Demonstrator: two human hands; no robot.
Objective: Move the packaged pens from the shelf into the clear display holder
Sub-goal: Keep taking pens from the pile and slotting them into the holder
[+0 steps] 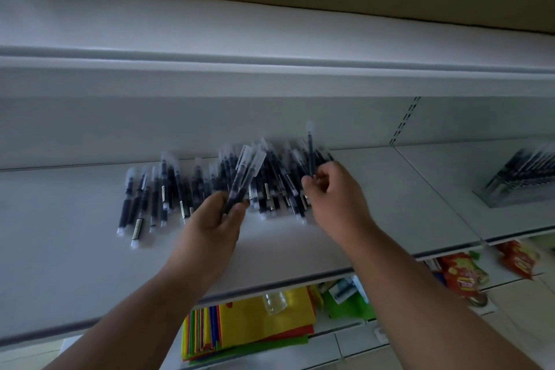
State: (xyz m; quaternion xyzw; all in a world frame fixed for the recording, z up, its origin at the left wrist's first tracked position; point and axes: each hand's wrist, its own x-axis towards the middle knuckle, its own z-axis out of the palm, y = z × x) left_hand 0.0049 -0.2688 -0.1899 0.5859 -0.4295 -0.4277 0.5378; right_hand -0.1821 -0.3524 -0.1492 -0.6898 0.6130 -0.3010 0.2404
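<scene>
Fingers of the left hand (214, 219) curl round a few packaged pens (243, 177), pinched near their lower ends so they fan up and to the right above the pile. Right hand (333, 189) fingers pinch a single pen (310, 149) by its lower end, holding it upright over the pile's right edge. Both hands sit at the front of the heap of pens (168, 189), spread across the white shelf (75, 264) at mid-frame. Each pen is dark-barrelled in a clear sleeve; pale labels show on some, too blurred to read. At the right edge, the clear display holder (516, 186) stands on the neighbouring shelf section, already holding slanted pens.
</scene>
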